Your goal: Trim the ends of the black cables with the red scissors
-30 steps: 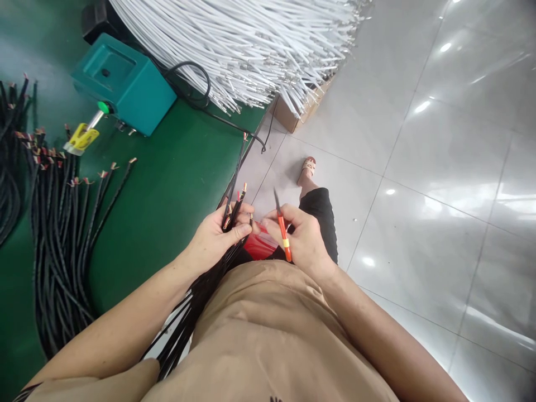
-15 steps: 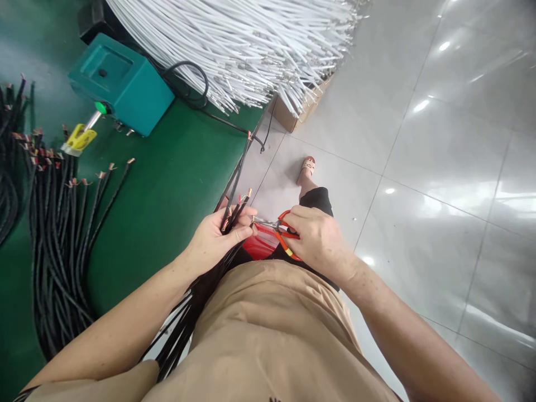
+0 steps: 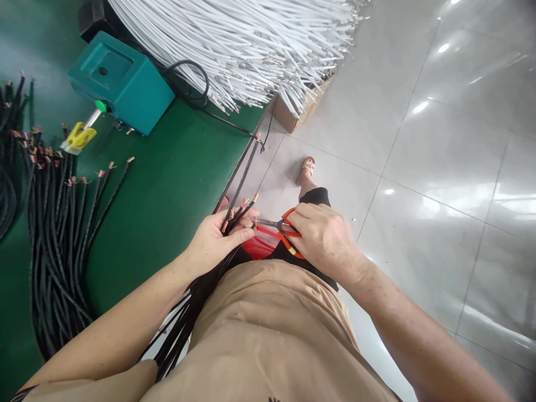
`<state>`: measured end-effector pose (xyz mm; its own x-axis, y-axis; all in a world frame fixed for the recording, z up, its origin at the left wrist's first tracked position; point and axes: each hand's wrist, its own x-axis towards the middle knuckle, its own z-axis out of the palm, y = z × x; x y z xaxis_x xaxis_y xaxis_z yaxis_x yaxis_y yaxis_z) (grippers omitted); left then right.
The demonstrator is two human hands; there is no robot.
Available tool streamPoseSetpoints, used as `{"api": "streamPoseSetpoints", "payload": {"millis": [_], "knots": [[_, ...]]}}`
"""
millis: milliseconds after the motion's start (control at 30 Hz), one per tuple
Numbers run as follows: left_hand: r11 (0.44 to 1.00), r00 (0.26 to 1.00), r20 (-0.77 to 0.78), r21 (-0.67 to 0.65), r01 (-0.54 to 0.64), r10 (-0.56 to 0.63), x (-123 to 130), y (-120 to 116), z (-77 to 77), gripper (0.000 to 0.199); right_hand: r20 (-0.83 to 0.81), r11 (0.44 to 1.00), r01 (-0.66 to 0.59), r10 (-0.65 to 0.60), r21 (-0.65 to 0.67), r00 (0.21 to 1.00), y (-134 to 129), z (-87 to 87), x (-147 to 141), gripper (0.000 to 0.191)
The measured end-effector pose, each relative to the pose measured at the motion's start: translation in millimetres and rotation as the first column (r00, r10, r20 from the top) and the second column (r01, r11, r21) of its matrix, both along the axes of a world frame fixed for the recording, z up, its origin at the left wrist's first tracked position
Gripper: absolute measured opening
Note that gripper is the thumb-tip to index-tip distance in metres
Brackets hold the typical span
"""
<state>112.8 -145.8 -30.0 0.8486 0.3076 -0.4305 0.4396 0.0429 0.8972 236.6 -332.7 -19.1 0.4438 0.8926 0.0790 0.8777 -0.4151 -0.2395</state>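
Note:
My left hand is closed around a bundle of black cables, whose stripped ends with small coloured wires poke up past the fingers. One longer cable rises above the rest, toward the table edge. In my right hand are orange-handled scissors, or similar snips, with the fingers wrapped round the handles. Their narrow tips point left and meet a cable end at my left fingertips; whether they touch the wire is too small to tell. The bundle's lower part hangs down beside my tan clothing.
A green table lies to the left. It bears a teal box-shaped device with a yellow guard, a pile of black cables with stripped ends, and a mass of white cables overhanging the edge. A cardboard box stands below them.
The scissor blades have come together from slightly apart. The long cable's upper end in my left hand has swung a little to the right.

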Motion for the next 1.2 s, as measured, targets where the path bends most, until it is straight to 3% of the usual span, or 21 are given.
{"api": "streamPoseSetpoints", "payload": {"millis": [333, 467, 533, 700, 900, 1033, 1133, 1200], "knots": [[1.000, 1.000, -0.011, 0.017, 0.011, -0.011, 1, 1, 1.0, 0.038, 0.115, 1.000, -0.006, 0.007, -0.008, 0.993, -1, 5.1, -3, 0.022], [1.000, 1.000, -0.010, -0.005, 0.014, -0.014, 1, 1, 1.2, 0.038, 0.090, 1.000, -0.005, 0.004, 0.006, 0.996, -2, 5.2, -3, 0.025], [1.000, 1.000, -0.006, -0.012, 0.011, -0.011, 1, 1, 0.4, 0.038, 0.015, 0.999, 0.028, -0.029, 0.040, 0.999, -1, 4.1, -3, 0.025], [0.998, 1.000, 0.025, -0.063, 0.001, 0.001, 0, 2, 0.1, 0.037, -0.211, 0.959, 0.243, -0.209, 0.145, 0.955, 6, 0.1, -6, 0.025], [0.963, 1.000, 0.005, -0.268, -0.006, 0.008, 1, 3, 1.4, 0.043, -0.384, 0.943, 0.307, -0.239, 0.127, 0.892, 16, -6.9, -15, 0.021], [0.940, 0.999, -0.007, -0.341, -0.033, 0.032, 2, 3, 1.0, 0.042, -0.509, 0.904, 0.387, -0.249, 0.185, 0.824, 20, -5.0, -20, 0.027], [0.928, 0.999, -0.008, -0.370, -0.033, 0.033, 2, 3, 0.5, 0.040, -0.621, 0.870, 0.452, -0.245, 0.198, 0.744, 24, 0.7, -20, 0.031], [0.924, 1.000, -0.005, -0.380, -0.026, 0.026, 2, 3, 0.3, 0.042, -0.749, 0.835, 0.524, -0.235, 0.171, 0.619, 29, 5.5, -20, 0.028]]}}
